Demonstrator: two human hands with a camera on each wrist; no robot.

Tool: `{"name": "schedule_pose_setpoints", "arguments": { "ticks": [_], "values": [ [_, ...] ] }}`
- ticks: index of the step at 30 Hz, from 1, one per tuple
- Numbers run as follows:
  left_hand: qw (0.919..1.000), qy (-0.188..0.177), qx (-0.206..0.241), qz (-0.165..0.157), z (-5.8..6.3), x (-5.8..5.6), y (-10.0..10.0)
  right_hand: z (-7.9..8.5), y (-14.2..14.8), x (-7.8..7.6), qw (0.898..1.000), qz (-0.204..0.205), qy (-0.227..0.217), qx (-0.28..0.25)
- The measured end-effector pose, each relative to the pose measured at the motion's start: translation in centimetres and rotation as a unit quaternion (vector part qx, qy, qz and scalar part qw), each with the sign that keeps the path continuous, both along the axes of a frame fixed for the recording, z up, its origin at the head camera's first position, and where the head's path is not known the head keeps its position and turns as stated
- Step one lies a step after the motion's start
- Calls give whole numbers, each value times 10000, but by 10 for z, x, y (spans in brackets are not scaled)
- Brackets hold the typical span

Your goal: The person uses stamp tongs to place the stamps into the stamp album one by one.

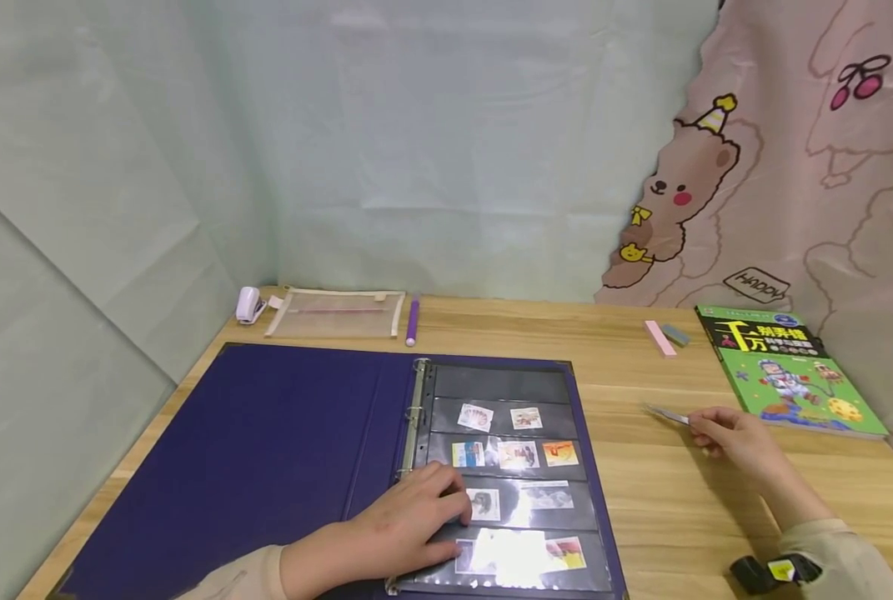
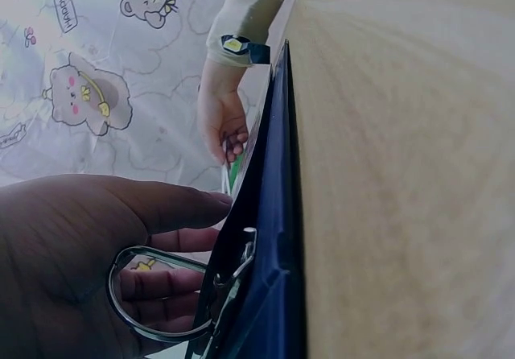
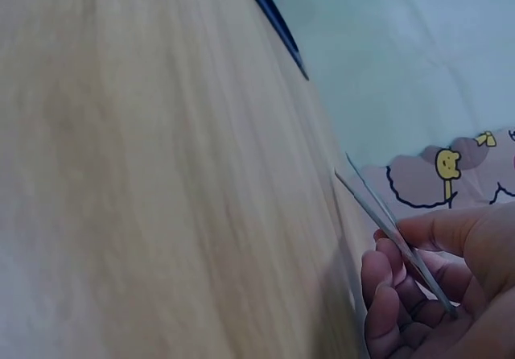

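Observation:
A dark blue ring binder (image 1: 296, 433) lies open on the table, its black stamp page (image 1: 500, 386) on the right side. Several stamps (image 1: 519, 455) sit in the page's clear strips; glare washes out part of the lower ones. My left hand (image 1: 408, 521) rests on the page's lower left, by the binder rings, fingertips touching the sheet. In the left wrist view a metal ring (image 2: 121, 295) stands in front of those fingers. To the right of the binder, above bare wood, my right hand (image 1: 739, 442) pinches metal tweezers (image 3: 378, 214), whose tips are apart with nothing between them.
Along the back lie a white stapler (image 1: 248, 305), a mesh zip pouch (image 1: 337, 314) and a purple pen (image 1: 413, 322). Pink (image 1: 659, 337) and grey-green strips (image 1: 674, 335) lie at the back right, beside a green book (image 1: 799, 375). Curtains hang behind the table.

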State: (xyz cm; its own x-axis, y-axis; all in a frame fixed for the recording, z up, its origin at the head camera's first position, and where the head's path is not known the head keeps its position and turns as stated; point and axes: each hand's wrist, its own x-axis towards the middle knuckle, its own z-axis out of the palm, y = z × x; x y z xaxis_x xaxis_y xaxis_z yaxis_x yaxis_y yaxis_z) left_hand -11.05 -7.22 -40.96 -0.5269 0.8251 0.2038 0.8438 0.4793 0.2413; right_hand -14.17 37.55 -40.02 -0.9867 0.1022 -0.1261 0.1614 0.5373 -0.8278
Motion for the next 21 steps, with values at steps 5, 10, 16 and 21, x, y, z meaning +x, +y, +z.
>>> {"name": "schedule_pose_setpoints", "arguments": {
  "ticks": [5, 10, 16, 21],
  "values": [
    [10000, 15, 3, -11, 0, 0, 0, -1, 1, 0, 9997, -4, -115, 201],
    [10000, -18, -22, -15, 1, -1, 0, -1, 3, 0, 9980, 67, -194, 595],
    [10000, -41, -41, -13, 1, -1, 0, -1, 5, 0, 9952, 217, -141, 939],
    [10000, -7, -33, -12, 0, 0, 0, -1, 6, 2, 9898, 313, 128, 1383]
  ]
}}
